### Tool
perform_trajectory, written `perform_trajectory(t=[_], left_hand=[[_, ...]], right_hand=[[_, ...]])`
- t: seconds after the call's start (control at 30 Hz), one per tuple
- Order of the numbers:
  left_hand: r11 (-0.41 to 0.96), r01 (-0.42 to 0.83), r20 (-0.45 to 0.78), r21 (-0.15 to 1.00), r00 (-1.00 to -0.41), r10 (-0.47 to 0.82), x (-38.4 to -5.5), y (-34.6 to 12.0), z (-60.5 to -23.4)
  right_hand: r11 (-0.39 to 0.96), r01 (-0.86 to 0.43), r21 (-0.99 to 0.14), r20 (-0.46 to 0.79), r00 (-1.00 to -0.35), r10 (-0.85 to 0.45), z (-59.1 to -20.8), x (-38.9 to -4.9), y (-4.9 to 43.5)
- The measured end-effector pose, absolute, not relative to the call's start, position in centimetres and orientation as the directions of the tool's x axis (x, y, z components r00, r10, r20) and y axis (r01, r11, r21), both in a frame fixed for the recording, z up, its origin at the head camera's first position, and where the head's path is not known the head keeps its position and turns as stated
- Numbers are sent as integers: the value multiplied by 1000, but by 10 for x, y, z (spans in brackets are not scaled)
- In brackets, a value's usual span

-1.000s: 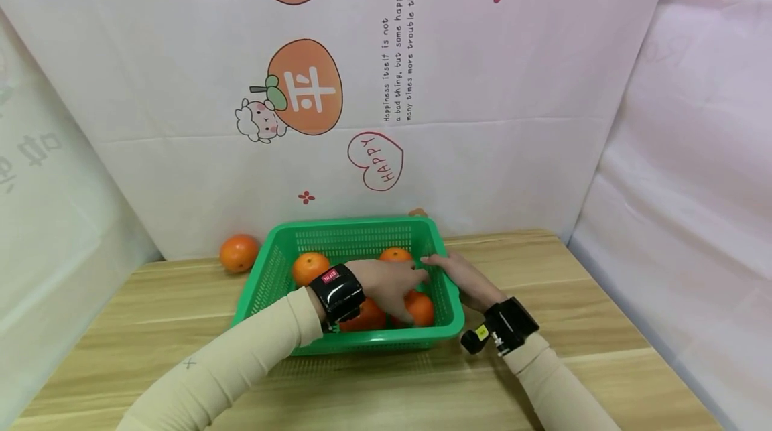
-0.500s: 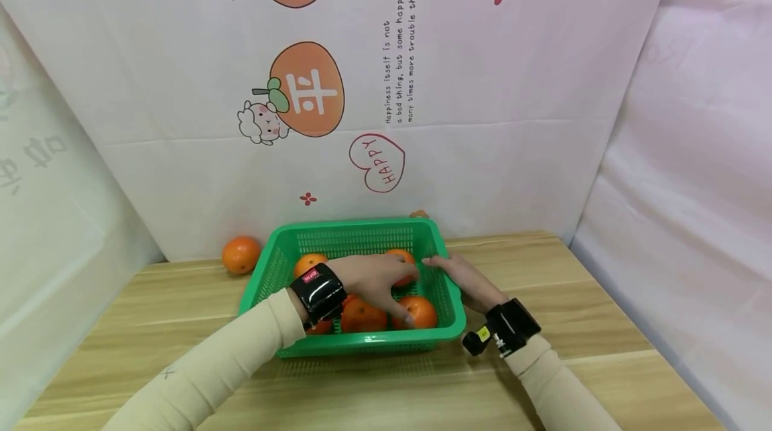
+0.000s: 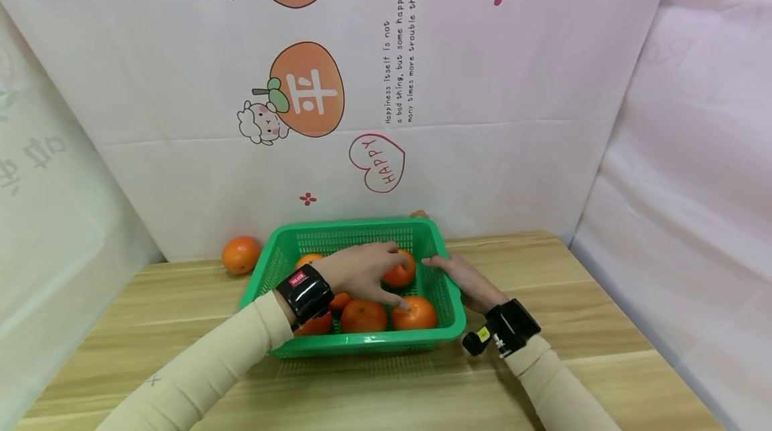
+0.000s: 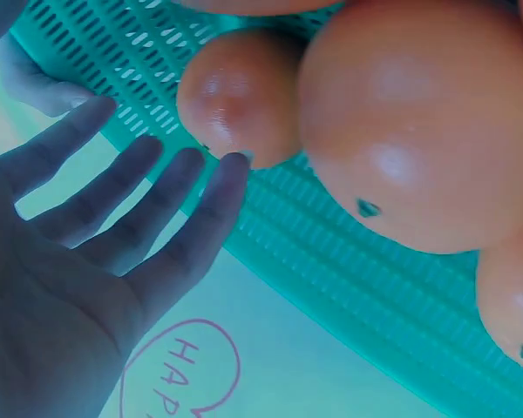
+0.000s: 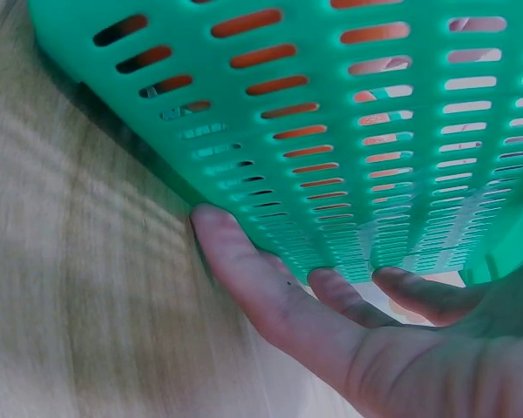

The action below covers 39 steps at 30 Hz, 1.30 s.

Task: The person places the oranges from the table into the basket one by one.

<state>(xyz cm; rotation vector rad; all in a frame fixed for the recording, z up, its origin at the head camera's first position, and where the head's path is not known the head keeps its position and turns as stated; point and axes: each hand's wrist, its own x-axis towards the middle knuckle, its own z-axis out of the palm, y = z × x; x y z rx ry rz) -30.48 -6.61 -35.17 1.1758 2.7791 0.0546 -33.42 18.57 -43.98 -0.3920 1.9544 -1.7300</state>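
A green plastic basket (image 3: 362, 335) stands on the table with several oranges inside. My left hand (image 3: 362, 273) is over it, fingers spread and holding nothing. Its thumb lies close over the front-right orange (image 3: 415, 314), and its fingertips reach the back-right orange (image 3: 401, 273). In the left wrist view a small orange (image 4: 240, 96) shows right at those fingertips, beside a bigger-looking orange (image 4: 410, 131). My right hand (image 3: 473, 281) holds the basket's right side, with a digit over the rim. The right wrist view shows its fingers (image 5: 270, 292) against the slotted outer wall.
A single orange (image 3: 240, 255) sits on the wooden table (image 3: 386, 391) left of the basket, near the back edge. A white printed cloth (image 3: 482, 116) rises behind the table, and plain-looking white cloth (image 3: 681, 216) borders the right side.
My left hand has drawn back up and left from among the oranges, its fingers opening and uncovering the back-right and front oranges. The right hand stays at the basket's side.
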Motion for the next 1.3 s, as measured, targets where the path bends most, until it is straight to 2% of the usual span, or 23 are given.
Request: perform_trajectory(t=[0.37, 0.8, 1.3], left_hand=[[671, 740, 18, 53, -672, 740, -311, -84, -350], [665, 746, 254, -26, -639, 726, -335, -118, -349], [707, 707, 299, 10, -677, 673, -346, -150, -338]], right_hand=[[155, 103, -983, -171, -831, -530, -439, -332, 186], [154, 97, -983, -164, -840, -517, -440, -333, 185], [144, 100, -985, -162, -833, -528, -439, -333, 183]])
